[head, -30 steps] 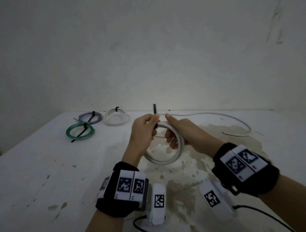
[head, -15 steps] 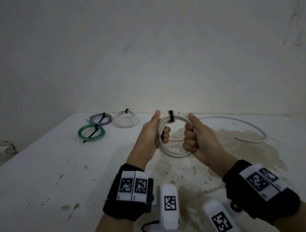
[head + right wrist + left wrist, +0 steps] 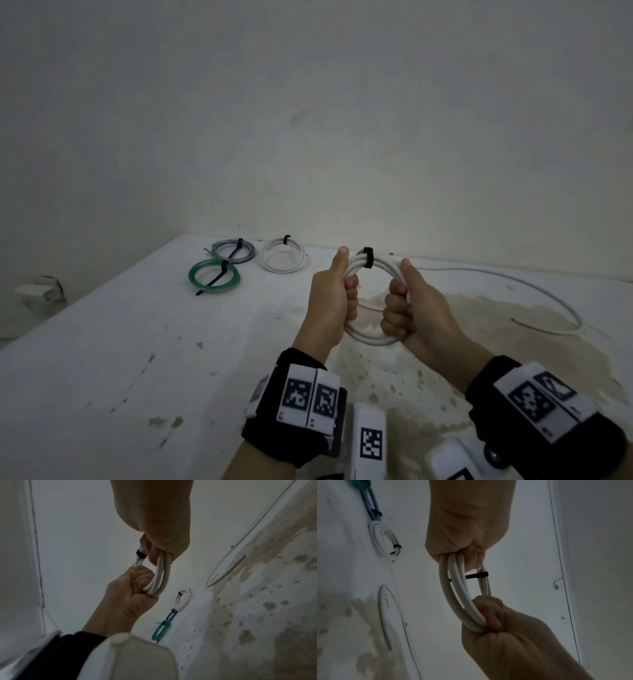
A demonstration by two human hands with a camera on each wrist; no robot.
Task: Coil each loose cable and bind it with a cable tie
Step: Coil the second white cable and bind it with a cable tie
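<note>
A coiled white cable [image 3: 371, 339] is held upright above the table, with a black cable tie [image 3: 368, 257] wrapped round its top. My left hand [image 3: 342, 291] grips the coil's left side, thumb pointing up. My right hand [image 3: 400, 305] grips the right side, fingers curled through the loop. In the left wrist view the coil [image 3: 458, 595] hangs between the left hand [image 3: 467, 527] and the right hand [image 3: 505, 635], the tie [image 3: 476, 576] across it. The right wrist view shows the coil [image 3: 163, 572] and its tie [image 3: 141, 554].
Three bound coils lie at the table's back left: green [image 3: 214, 277], blue-grey [image 3: 233, 250] and white [image 3: 282, 255]. A loose white cable [image 3: 534, 291] curves over the stained right part of the table [image 3: 445, 359]. A wall stands right behind.
A second ago my left hand pinched the tie at the coil's top, its tail standing up. Both hands have since taken the coil by its sides and turned it upright.
</note>
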